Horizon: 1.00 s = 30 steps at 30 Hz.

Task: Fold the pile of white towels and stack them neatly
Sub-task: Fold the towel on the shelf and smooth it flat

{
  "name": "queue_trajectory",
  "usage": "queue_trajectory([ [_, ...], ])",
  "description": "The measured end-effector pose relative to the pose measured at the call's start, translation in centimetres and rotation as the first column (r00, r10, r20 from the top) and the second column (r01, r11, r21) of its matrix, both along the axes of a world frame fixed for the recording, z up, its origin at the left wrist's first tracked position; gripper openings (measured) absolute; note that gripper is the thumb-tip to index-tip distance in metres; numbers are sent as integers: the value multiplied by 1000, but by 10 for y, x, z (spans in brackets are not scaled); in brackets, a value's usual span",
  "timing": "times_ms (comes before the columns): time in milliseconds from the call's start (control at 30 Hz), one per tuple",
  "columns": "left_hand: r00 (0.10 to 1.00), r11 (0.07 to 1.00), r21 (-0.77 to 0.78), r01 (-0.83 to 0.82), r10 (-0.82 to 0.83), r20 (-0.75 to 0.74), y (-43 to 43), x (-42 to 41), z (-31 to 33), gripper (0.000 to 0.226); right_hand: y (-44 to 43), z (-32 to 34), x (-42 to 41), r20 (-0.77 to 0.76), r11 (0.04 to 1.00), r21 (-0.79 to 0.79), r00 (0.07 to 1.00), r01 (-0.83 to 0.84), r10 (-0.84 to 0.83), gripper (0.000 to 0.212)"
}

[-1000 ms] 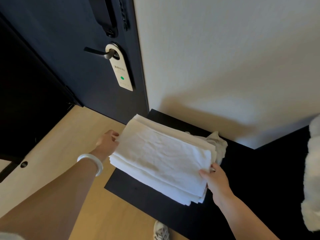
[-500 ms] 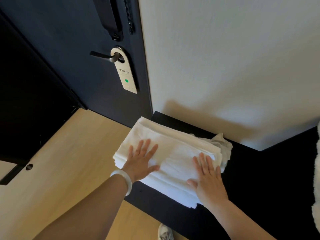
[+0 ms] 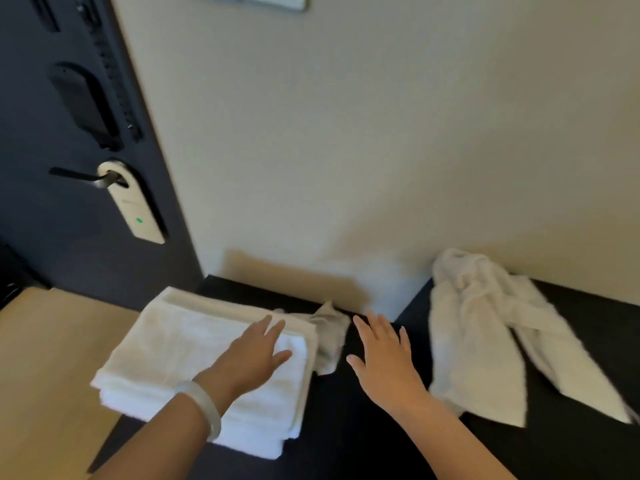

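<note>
- The whole view is motion-blurred, so the layers in the stack of folded towels [image 3: 180, 362] cannot be counted.
- The left forearm, wearing a pale bracelet [image 3: 204, 407], covers part of the stack's near edge.
- A small crumpled cloth [image 3: 329, 337] is partly hidden behind the stack's right side.
- The stack lies at the far left corner of the dark tabletop [image 3: 346, 434], and its left part juts past the tabletop's left edge above pale wood [image 3: 45, 358].
- Its longer sides seem to run left to right, skewed so that the right end sits nearer the person.
- The left hand [image 3: 249, 362] lies flat on top of the stack near its right end, fingers straight and pointing towards the wall.
- The right hand [image 3: 384, 358] is spread, palm down, above bare tabletop between the cloth and a loose unfolded towel [image 3: 485, 334]; whether it touches the surface I cannot tell.
- The loose towel sprawls from the tabletop's far edge towards its near right, and its tip is cut off at the frame edge.
- At the far left a hanger tag [image 3: 135, 206] hangs on the handle of a dark door [image 3: 41, 265].
</note>
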<state>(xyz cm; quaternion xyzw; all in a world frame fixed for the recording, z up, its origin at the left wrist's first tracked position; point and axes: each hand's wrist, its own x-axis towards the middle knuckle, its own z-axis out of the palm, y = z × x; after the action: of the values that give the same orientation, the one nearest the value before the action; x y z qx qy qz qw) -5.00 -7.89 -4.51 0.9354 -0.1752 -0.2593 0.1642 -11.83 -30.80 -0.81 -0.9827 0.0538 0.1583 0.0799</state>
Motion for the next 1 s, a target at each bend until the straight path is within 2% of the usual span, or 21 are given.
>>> queue_trajectory([
  [167, 978, 981, -124, 149, -128, 166, -143, -31, 43, 73, -138, 35, -37, 135, 971, -131, 974, 199, -182, 72],
  [267, 955, 968, -123, 219, -187, 228, -231, -63, 58, 76, -228, 36, -56, 123, 949, -90, 949, 302, -290, 75],
  [367, 958, 979, -58, 197, -179, 223, -311, -102, 60, 83, -299, 25, -73, 68, 974, 6, 971, 227, -227, 74],
  [433, 976, 994, -12, 112, -107, 189, -351, -126, 56, 90, -329, 22, -87, 109, 985, 110, 983, 135, -147, 67],
  [500, 976, 999, 15, 33, -36, 217, -379, -141, 51, 88, -355, 25, -103, 161, 988, 126, 981, 88, -108, 61],
  [600, 968, 995, -103, -13, 38, 248, -406, -154, 48, 67, -406, 30, -135, 169, 973, 160, 967, 164, -191, 59],
  [700, 964, 966, -257, 39, 32, 264, -432, -169, 53, 51, -466, 33, -167, 165, 921, 206, 917, 329, -364, 58],
  [767, 975, 931, -360, 56, 27, 222, -451, -175, 61, 32, -496, 39, -181, 105, 887, 225, 895, 404, -434, 59],
  [833, 979, 897, -441, 45, 49, 200, -467, -177, 73, 12, -511, 48, -188, 33, 805, 373, 861, 461, -508, 56],
  [867, 979, 871, -489, 40, 64, 193, -473, -176, 79, 4, -516, 51, -191, 36, 773, 416, 841, 479, -540, 51],
  [900, 983, 835, -549, 18, 85, 162, -479, -175, 86, 7, -521, 51, -192, 72, 770, 419, 827, 482, -557, 44],
  [1000, 980, 713, -693, -105, 194, 50, -487, -169, 108, 8, -530, 47, -198, 155, 817, 253, 812, 518, -563, 10],
])
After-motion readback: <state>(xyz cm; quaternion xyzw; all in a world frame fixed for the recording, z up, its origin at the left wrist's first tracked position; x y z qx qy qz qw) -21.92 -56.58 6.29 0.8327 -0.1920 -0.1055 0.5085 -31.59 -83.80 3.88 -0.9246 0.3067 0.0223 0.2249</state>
